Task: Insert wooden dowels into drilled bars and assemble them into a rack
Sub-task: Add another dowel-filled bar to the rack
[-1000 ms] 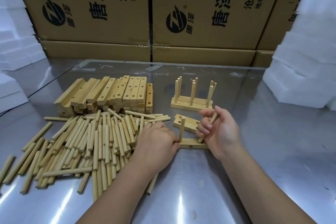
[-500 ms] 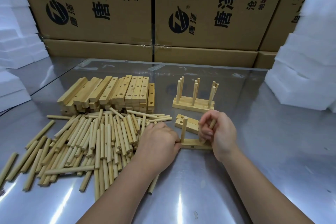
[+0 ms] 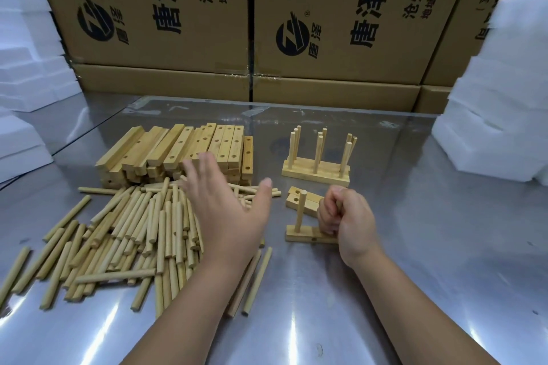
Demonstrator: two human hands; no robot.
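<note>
1 rack [image 3: 315,171] stands done, far right. The near bar [image 3: 299,236] holds 1 dowel [image 3: 301,210]. The right hand [image 3: 345,218] grips a 2nd dowel [image 3: 338,204]; the left hand [image 3: 228,210] is spread.

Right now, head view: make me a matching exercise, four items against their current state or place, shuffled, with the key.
Items
1. left hand
2. right hand
3. loose dowels
4. finished rack

States
A. stands upright beyond the near bar
B. fingers spread, holding nothing
C. lie flat in a heap in front of the stacked bars
D. grips a dowel at the near bar

Pairs: 1-B, 2-D, 3-C, 4-A
</note>
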